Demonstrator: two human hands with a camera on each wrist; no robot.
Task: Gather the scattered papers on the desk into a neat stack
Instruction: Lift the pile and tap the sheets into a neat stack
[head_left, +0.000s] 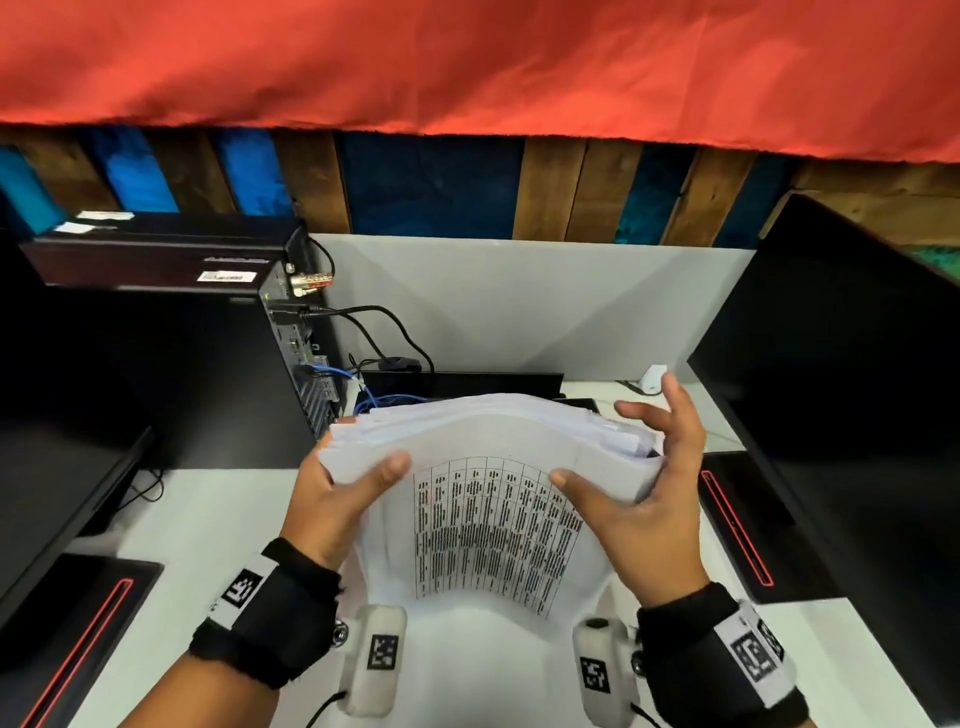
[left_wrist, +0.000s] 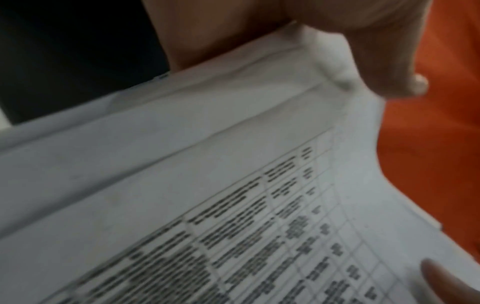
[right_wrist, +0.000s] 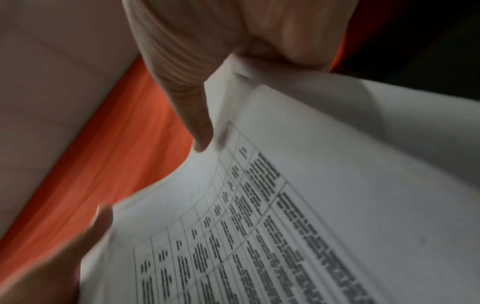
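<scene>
A thick stack of white papers (head_left: 488, 519) stands on its lower edge on the white desk (head_left: 208, 525), bowed, with a printed table on the front sheet. My left hand (head_left: 353, 483) grips the stack's left edge, its thumb on the front sheet and its fingers hidden behind. My right hand (head_left: 654, 509) clasps the right edge between thumb and palm, and its fingers spread loosely above the stack's top right corner. The left wrist view shows the front sheet (left_wrist: 182, 185) under my left thumb (left_wrist: 389, 78). The right wrist view shows the same sheet (right_wrist: 337, 185) under my right thumb (right_wrist: 194, 115).
A black computer tower (head_left: 182, 338) with plugged cables (head_left: 384, 332) stands at the back left. Dark monitors flank the desk, one at the left (head_left: 52, 467) and one at the right (head_left: 841, 389). A grey partition (head_left: 519, 301) closes the back, and a red cloth (head_left: 467, 62) hangs overhead.
</scene>
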